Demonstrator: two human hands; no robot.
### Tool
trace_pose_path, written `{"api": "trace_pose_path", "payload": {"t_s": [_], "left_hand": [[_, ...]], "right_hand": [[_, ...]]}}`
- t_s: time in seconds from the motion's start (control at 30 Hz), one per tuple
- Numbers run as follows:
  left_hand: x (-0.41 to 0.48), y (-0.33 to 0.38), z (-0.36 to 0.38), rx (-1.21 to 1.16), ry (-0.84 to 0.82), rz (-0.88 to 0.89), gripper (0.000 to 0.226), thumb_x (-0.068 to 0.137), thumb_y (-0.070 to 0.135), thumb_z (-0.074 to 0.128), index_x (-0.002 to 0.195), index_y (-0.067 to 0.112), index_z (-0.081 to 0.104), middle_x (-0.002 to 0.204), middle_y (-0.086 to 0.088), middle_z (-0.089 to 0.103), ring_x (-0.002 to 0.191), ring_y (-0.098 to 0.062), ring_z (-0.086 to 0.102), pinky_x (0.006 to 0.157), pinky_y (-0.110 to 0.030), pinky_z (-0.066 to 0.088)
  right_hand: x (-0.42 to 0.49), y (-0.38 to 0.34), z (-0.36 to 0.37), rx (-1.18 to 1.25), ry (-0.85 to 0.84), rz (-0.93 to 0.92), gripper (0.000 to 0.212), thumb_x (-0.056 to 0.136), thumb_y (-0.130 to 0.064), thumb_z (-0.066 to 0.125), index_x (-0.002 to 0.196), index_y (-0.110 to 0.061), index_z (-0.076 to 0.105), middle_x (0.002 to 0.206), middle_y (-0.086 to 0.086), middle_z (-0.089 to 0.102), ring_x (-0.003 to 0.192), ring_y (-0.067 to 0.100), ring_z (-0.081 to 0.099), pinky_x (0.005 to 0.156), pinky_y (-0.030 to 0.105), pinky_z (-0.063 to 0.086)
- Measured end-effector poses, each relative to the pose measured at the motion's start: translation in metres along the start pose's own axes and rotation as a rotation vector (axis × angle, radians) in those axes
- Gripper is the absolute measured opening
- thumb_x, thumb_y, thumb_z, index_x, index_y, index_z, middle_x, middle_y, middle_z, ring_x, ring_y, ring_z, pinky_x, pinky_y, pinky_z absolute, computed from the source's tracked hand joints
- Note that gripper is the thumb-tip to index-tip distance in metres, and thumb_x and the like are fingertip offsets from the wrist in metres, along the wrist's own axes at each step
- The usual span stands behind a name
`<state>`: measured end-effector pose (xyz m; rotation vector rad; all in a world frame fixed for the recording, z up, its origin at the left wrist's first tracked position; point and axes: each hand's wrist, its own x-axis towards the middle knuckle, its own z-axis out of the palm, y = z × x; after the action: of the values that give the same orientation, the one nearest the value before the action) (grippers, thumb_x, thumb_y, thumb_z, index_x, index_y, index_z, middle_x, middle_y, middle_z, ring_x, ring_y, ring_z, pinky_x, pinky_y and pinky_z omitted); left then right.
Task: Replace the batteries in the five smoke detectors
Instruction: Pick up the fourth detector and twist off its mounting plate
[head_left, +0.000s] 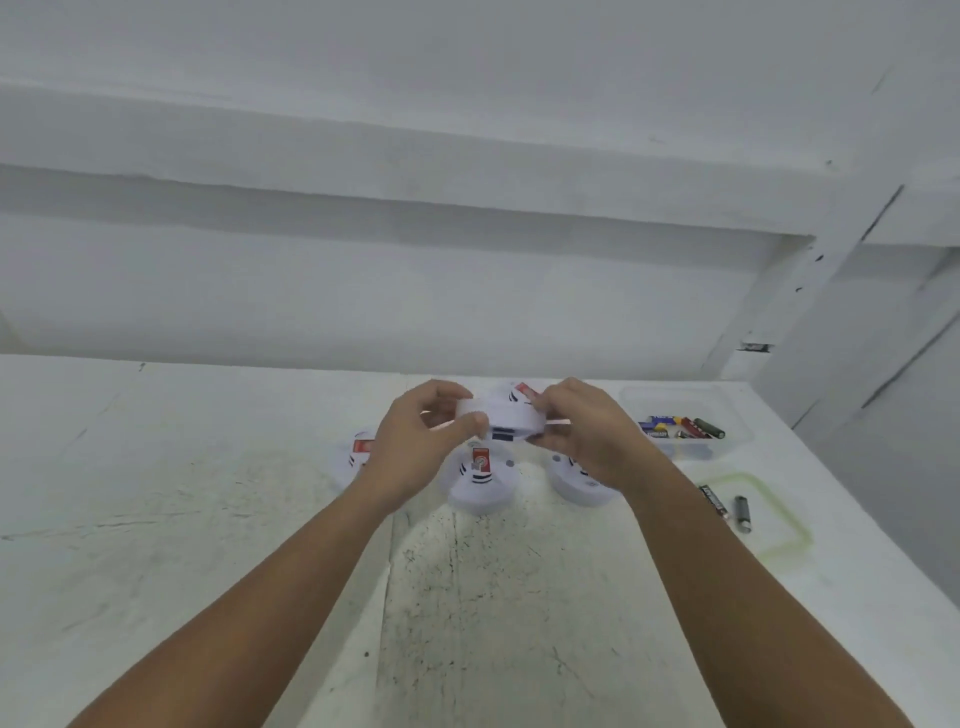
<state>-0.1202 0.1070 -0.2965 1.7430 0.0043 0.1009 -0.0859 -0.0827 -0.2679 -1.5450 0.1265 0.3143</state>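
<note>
Bridging left hand (415, 448), right hand (588, 441), apparently: detector (513, 415)

a bare workroom, perhaps a workshop; scuffed white bench (208, 519); plain white walls (467, 286)

I count four smoke detectors (480, 478): three sit on the one table (208, 519), and the fourth detector (514, 421) is gripped by two hands, left hand (415, 447) and right hand (587, 441). One clear tub (675, 391) holds batteries (675, 428), too blurred to number. One green-rimmed lid (732, 475) carries two loose batteries (711, 501).
</note>
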Motion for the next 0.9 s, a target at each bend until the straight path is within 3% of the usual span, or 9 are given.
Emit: {"api": "trace_pose_path", "payload": {"t_s": [0.1,0.17,0.23,0.37,0.47,0.57,0.7,0.8,0.9], "left_hand": [[-0.028,-0.014,0.02,-0.097,-0.039,0.029,0.024,0.072,0.002,0.08,0.091,0.013,0.069,0.104,-0.005,0.064,0.101,-0.007,0.066,0.084,-0.017,0.052],[-0.045,-0.026,0.032,-0.133,-0.075,0.031,0.028,0.068,-0.003,0.081,0.09,0.009,0.07,0.106,-0.012,0.059,0.102,-0.008,0.065,0.092,-0.021,0.052],[-0.058,-0.041,0.042,-0.123,-0.113,0.039,0.032,0.063,-0.003,0.085,0.088,0.011,0.072,0.103,-0.01,0.058,0.102,-0.012,0.065,0.096,-0.025,0.051],[-0.076,-0.06,0.061,-0.104,-0.133,0.037,0.035,0.051,0.013,0.088,0.082,0.022,0.074,0.099,-0.006,0.063,0.101,-0.016,0.067,0.094,-0.024,0.051],[-0.084,-0.066,0.07,-0.053,-0.137,0.024,0.038,0.057,-0.006,0.086,0.085,0.015,0.074,0.099,-0.006,0.063,0.098,-0.01,0.067,0.094,-0.026,0.052],[-0.088,-0.07,0.074,-0.002,-0.168,0.043,0.041,0.06,-0.008,0.084,0.09,0.019,0.075,0.102,0.004,0.064,0.1,-0.011,0.067,0.094,-0.026,0.052],[-0.093,-0.071,0.075,0.176,-0.213,0.07,0.052,0.061,0.015,0.09,0.108,0.026,0.07,0.115,0.019,0.063,0.11,-0.005,0.061,0.099,-0.027,0.049],[-0.096,-0.059,0.075,0.306,-0.252,0.035,0.07,0.048,0.044,0.088,0.113,0.038,0.063,0.117,0.027,0.061,0.113,0.0,0.055,0.1,-0.031,0.045],[-0.099,-0.046,0.078,0.47,-0.273,-0.052,0.091,0.033,0.067,0.074,0.119,0.048,0.052,0.11,0.04,0.05,0.105,-0.001,0.028,0.102,-0.03,0.027]], "right_hand": [[-0.024,0.018,-0.024,-0.025,-0.079,0.006,0.021,0.08,0.011,0.055,0.079,-0.01,0.051,0.077,0.009,0.055,0.071,0.023,0.053,0.075,0.038,0.048],[-0.038,0.033,-0.039,-0.134,-0.133,0.012,0.027,0.073,0.011,0.062,0.085,-0.012,0.058,0.09,0.006,0.06,0.076,0.021,0.056,0.073,0.035,0.046],[-0.051,0.046,-0.052,-0.238,-0.183,0.021,0.031,0.07,0.008,0.069,0.092,-0.014,0.065,0.107,0.0,0.065,0.088,0.02,0.064,0.075,0.03,0.052],[-0.071,0.065,-0.069,-0.466,-0.198,-0.004,0.035,0.072,-0.002,0.074,0.098,-0.025,0.07,0.109,-0.021,0.064,0.098,0.012,0.065,0.084,0.029,0.052],[-0.08,0.079,-0.073,-0.674,-0.162,-0.079,0.037,0.071,-0.016,0.076,0.101,-0.036,0.067,0.116,-0.026,0.053,0.104,0.0,0.055,0.089,0.023,0.049],[-0.086,0.089,-0.077,-0.763,-0.153,-0.163,0.039,0.069,-0.022,0.075,0.101,-0.041,0.063,0.113,-0.027,0.048,0.106,-0.005,0.048,0.092,0.03,0.049],[-0.088,0.095,-0.08,-0.832,-0.157,-0.22,0.036,0.071,-0.031,0.076,0.104,-0.04,0.064,0.114,-0.02,0.047,0.105,-0.004,0.049,0.091,0.029,0.048],[-0.09,0.099,-0.085,-0.913,-0.17,-0.237,0.034,0.075,-0.039,0.073,0.109,-0.036,0.067,0.126,-0.014,0.041,0.111,0.004,0.047,0.094,0.029,0.044],[-0.091,0.102,-0.089,-1.027,-0.185,-0.376,0.032,0.079,-0.043,0.07,0.109,-0.033,0.068,0.139,-0.013,0.035,0.122,0.008,0.037,0.1,0.024,0.033]]}}
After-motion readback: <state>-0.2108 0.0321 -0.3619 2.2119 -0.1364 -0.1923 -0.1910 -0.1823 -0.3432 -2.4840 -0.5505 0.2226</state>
